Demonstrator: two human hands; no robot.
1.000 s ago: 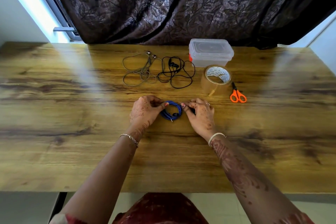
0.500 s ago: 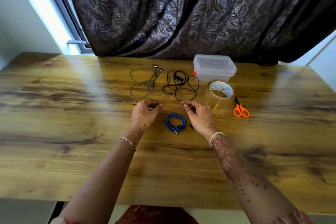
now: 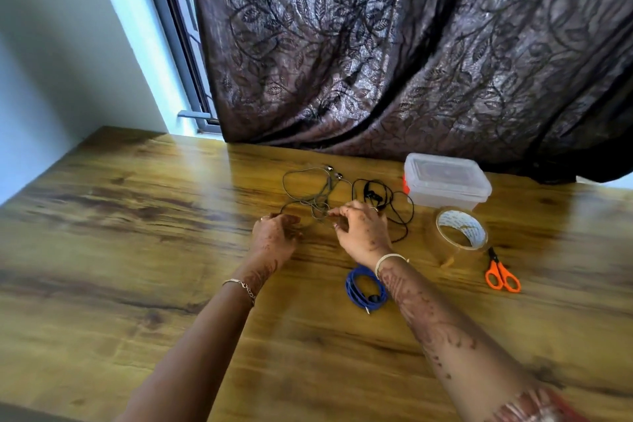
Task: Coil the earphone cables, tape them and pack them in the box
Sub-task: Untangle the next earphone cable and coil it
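Both arms were stretched well out over the wooden table (image 3: pixel 137 250), reaching toward the far side where the loose cables lay. The left hand (image 3: pixel 274 238) was turned palm down with its fingers curled under, at the near loop of the grey earphone cable (image 3: pixel 308 192); whether it actually gripped the wire I could not tell, the hand being blurred. The right hand (image 3: pixel 363 233) was raised a little at the wrist, thumb and forefinger drawn close together at that same grey cable, seemingly pinching a strand, the other fingers loosely bent. Just to its right lay the black earphone cable (image 3: pixel 394 202), uncoiled. The blue earphone cable (image 3: pixel 359 288), already wound into a coil, lay on the table beside the right wrist, partly under the forearm. Farther right stood the clear plastic box (image 3: pixel 445 185) with its lid on, the tape roll (image 3: pixel 460 236) in front of it, and the orange scissors (image 3: pixel 501 276) nearest the edge.
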